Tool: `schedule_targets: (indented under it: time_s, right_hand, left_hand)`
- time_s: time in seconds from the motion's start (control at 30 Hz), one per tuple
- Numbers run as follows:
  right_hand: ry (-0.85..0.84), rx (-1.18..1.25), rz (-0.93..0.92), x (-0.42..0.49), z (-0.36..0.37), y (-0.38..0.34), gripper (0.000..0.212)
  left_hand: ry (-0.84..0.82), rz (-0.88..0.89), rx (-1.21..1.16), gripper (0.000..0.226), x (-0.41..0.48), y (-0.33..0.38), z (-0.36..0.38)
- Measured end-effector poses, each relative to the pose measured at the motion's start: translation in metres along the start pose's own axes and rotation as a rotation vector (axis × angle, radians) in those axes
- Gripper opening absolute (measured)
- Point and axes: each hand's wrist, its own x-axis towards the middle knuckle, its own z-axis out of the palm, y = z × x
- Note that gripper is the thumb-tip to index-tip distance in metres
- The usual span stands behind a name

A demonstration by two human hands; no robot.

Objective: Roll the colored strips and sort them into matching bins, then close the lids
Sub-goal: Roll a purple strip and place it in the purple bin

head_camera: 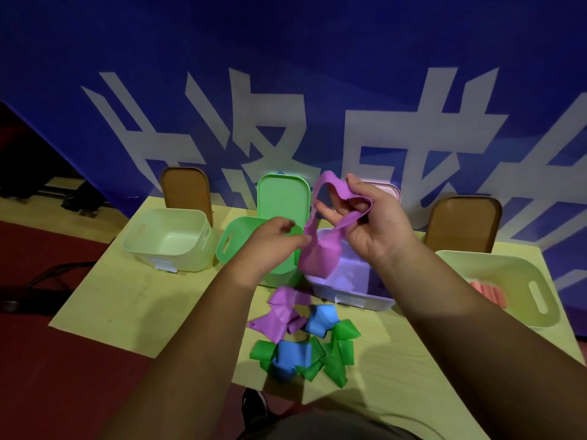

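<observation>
Both forearms are being extended forward. Left hand [279, 236] is being held lower, fingertips pinched; right hand [373, 223] is being held higher, fingers curled.

Four bins on my table [127, 296]
From left to right I see the left bin [158, 257], second bin [227, 247], third bin [349, 296] and right bin [536, 293], a lid [187, 192] standing behind each. The strip pile [301, 341] lies low in the frame, before the middle two. Rolls [486, 292] lie in the right bin. One strip [319, 254] hangs over the third bin.

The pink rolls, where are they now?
Head view: the pink rolls lie inside the pale green bin at the far right of the table, just right of the lilac bin.
</observation>
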Motion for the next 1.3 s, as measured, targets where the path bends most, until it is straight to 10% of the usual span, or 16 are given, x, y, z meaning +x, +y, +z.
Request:
schedule_targets:
  time_s: [0.23,0.67,0.83,1.0,1.3]
  right_hand:
    - [0.047,-0.132,-0.061,-0.003,0.012,-0.009,0.018]
    - [0.025,-0.391,-0.357,-0.012,-0.012,-0.036,0.011]
    - [0.097,-0.459,-0.402,-0.015,-0.021,-0.038,0.015]
    - [0.076,-0.495,-0.406,-0.024,-0.023,-0.044,0.020]
    - [0.030,-0.469,-0.392,-0.040,-0.028,-0.053,0.023]
  left_hand:
    - [-0.098,0.301,-0.083,0.028,0.014,0.030,0.008]
    - [-0.326,0.091,-0.686,0.061,0.022,0.069,-0.023]
    - [-0.220,0.120,-0.466,0.012,0.019,0.082,-0.004]
    - [-0.173,0.068,-0.163,0.024,0.023,0.066,0.030]
    - [-0.376,-0.176,-0.412,0.017,0.005,0.056,0.060]
